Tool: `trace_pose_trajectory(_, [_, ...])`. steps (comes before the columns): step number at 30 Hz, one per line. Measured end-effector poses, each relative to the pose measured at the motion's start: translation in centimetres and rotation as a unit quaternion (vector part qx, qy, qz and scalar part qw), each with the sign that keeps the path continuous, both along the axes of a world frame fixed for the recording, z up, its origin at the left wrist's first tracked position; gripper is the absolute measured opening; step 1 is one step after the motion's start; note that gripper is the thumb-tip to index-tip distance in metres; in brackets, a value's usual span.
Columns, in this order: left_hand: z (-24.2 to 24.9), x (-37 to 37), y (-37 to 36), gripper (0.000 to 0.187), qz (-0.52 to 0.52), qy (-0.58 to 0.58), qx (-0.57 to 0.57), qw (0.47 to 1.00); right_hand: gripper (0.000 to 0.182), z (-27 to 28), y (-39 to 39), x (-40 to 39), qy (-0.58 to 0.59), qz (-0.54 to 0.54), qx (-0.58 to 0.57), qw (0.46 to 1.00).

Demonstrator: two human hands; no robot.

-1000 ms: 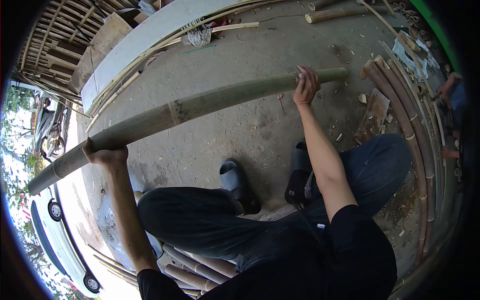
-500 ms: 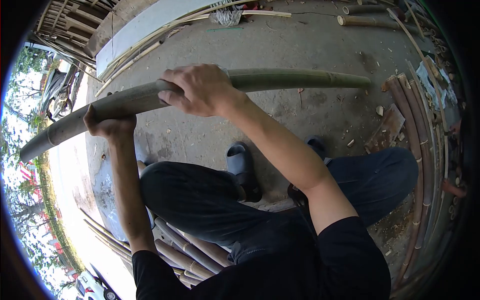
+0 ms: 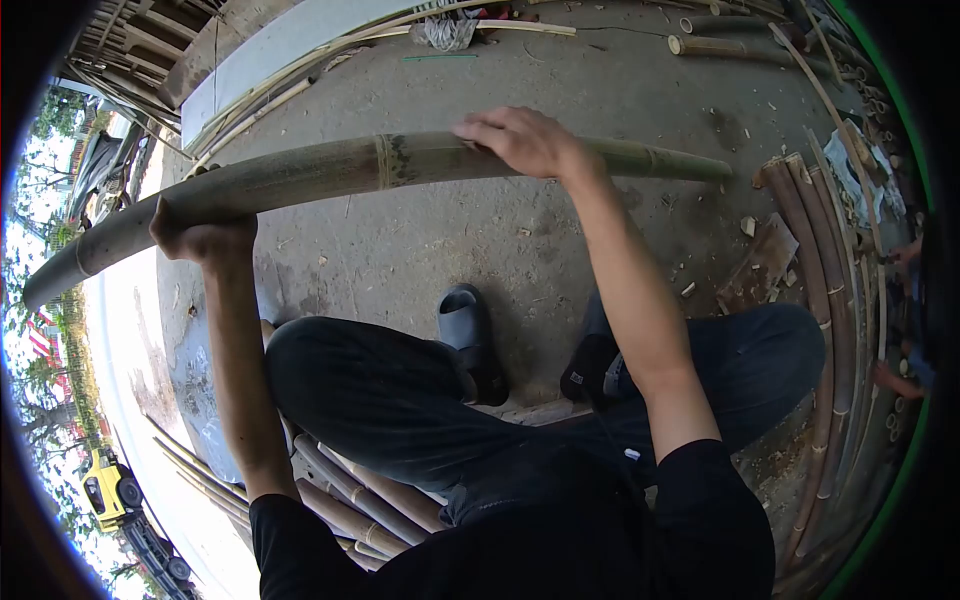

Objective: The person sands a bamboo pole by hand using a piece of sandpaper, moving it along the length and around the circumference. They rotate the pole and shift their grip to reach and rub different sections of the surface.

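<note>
A long greenish-grey bamboo pole point(image 3: 300, 172) spans the head view from the left edge to the upper right, raised above the ground. My left hand point(image 3: 205, 238) supports it from below near its left end, fingers curled around the far side and partly hidden. Right of a dark-spotted node, my right hand point(image 3: 520, 140) lies over the top of the pole, its fingers pointing left and bent onto the surface. The right thumb is hidden.
Several bamboo poles point(image 3: 835, 300) lie along the right, and more cut bamboo point(image 3: 355, 495) is beside my left leg. Bamboo pieces point(image 3: 725, 47) and a plastic bag point(image 3: 443, 33) are at the back. Another person's hand point(image 3: 900, 380) shows at the far right.
My right hand has slid right along the pole, uncovering the node. The pole and my left hand have shifted slightly left. A yellow truck has come into view outside, lower left.
</note>
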State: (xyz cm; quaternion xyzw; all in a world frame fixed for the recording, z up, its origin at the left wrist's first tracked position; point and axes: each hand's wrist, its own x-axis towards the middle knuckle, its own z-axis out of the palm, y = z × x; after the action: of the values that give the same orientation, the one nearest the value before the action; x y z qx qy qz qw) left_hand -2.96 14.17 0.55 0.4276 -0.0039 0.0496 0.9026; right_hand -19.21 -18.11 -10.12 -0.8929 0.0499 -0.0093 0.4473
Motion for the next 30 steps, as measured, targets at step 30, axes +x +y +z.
trace_pose_trajectory(30, [-1.9,1.3,2.7,0.063,0.027,0.128,-0.003,0.991,0.038,0.7,13.4,3.7,-0.320,-0.135,-0.101,0.932])
